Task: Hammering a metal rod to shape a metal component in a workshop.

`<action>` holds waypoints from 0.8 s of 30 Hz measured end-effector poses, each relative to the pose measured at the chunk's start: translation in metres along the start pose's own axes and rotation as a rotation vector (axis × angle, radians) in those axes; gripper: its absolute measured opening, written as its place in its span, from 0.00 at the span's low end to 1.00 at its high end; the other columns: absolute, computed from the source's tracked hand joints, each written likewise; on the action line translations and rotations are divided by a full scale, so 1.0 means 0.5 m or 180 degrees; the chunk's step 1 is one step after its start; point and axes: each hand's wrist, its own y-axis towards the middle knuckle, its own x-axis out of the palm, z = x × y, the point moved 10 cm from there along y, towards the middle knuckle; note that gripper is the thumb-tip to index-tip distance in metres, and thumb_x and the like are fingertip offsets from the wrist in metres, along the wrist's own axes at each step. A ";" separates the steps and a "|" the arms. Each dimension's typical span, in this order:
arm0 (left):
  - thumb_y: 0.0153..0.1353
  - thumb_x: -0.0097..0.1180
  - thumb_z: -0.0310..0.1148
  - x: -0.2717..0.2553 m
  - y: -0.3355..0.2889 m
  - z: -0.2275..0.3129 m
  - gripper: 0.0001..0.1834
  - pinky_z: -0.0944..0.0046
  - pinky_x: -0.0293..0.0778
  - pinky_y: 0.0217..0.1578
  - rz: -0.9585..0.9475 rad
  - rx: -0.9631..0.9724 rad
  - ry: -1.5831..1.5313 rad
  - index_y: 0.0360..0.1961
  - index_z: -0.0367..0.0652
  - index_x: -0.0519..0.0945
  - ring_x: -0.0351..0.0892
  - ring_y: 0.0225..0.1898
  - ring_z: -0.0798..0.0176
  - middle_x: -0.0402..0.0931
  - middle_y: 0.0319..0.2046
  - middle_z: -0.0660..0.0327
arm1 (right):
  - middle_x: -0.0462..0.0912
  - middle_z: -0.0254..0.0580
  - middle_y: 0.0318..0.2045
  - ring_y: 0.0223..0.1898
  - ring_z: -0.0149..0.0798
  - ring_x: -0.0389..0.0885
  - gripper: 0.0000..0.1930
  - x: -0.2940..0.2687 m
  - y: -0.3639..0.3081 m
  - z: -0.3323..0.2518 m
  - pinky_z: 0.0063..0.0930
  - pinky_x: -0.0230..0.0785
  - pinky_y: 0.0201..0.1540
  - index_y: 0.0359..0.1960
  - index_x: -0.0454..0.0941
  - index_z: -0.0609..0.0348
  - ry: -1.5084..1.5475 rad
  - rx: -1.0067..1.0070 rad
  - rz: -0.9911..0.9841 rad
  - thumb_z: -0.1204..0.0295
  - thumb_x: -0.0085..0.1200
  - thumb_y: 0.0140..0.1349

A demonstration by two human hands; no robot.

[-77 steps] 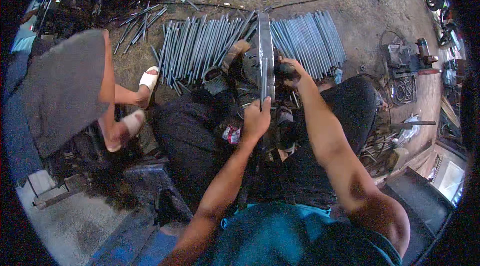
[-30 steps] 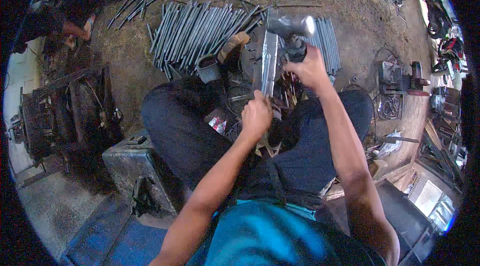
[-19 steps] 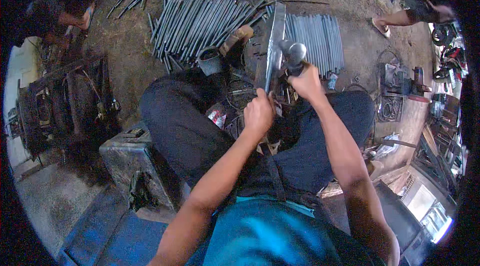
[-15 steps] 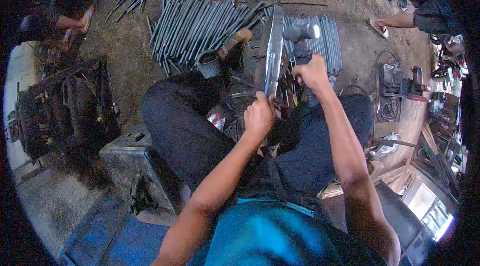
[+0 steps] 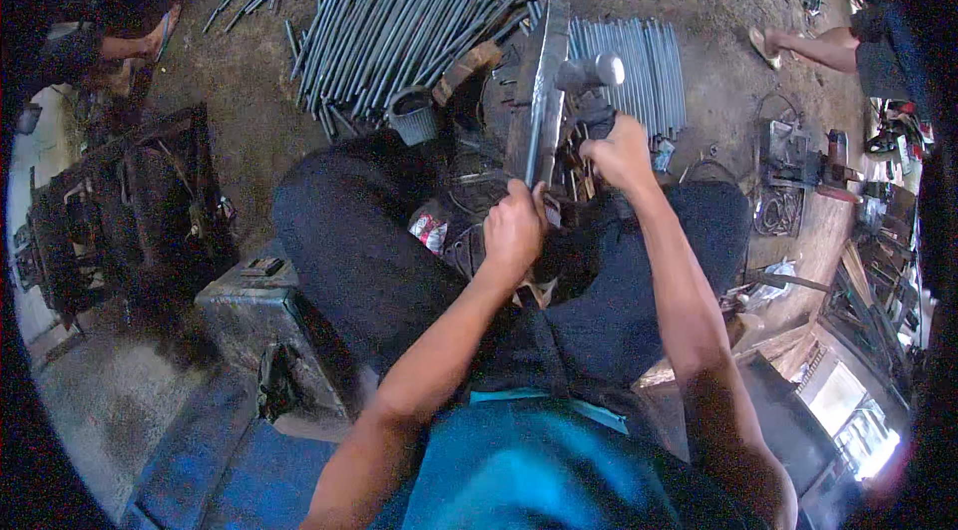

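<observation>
My left hand (image 5: 515, 231) is closed round the near end of a thin metal rod (image 5: 536, 126). The rod points away from me along the top of a long, shiny metal bar (image 5: 552, 56) standing between my knees. In my right hand (image 5: 623, 156) is a hammer (image 5: 591, 74), gripped by its handle. Its head hangs just right of the bar, with a bright round face toward the right; whether it touches the bar I cannot tell. My fingers hide the rod's near end and much of the handle.
Beyond my knees lie a loose pile of metal rods (image 5: 384, 46) and a neater row (image 5: 639, 76). A grey ribbed container (image 5: 414, 119) and a wooden block (image 5: 467, 69) stand left of the bar. A metal box (image 5: 269, 305) is by my left leg. Other people's legs (image 5: 813, 49) show at both sides.
The hammer head has come slightly lower and left, closer to the bar. My left hand keeps its grip. At the right, the other person's legs have shifted, and the view has tilted slightly.
</observation>
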 end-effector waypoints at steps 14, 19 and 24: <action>0.68 0.48 0.41 0.034 -0.010 -0.009 0.19 0.40 0.69 0.24 -0.0153 -0.0326 -0.0907 0.32 0.31 0.71 0.75 0.27 0.31 0.73 0.22 0.34 | 0.82 0.44 0.29 0.32 0.38 0.82 0.17 -0.046 -0.054 -0.046 0.37 0.73 0.38 0.36 0.79 0.63 0.0502 -0.1145 0.0723 0.78 0.61 0.40; 0.67 0.49 0.39 0.022 -0.005 -0.013 0.18 0.41 0.69 0.23 0.0027 -0.0320 -0.0788 0.31 0.31 0.72 0.75 0.26 0.31 0.73 0.21 0.34 | 0.79 0.44 0.17 0.16 0.38 0.78 0.05 -0.006 0.014 0.042 0.32 0.69 0.22 0.20 0.75 0.66 0.1234 0.0469 -0.0123 0.78 0.57 0.41; 0.67 0.49 0.40 0.020 -0.007 -0.017 0.19 0.40 0.70 0.25 0.0080 -0.0324 -0.0653 0.30 0.32 0.73 0.76 0.25 0.31 0.73 0.20 0.35 | 0.78 0.35 0.19 0.15 0.29 0.73 0.08 -0.169 -0.059 -0.149 0.25 0.66 0.20 0.26 0.75 0.63 0.2447 -0.0456 0.0289 0.78 0.63 0.47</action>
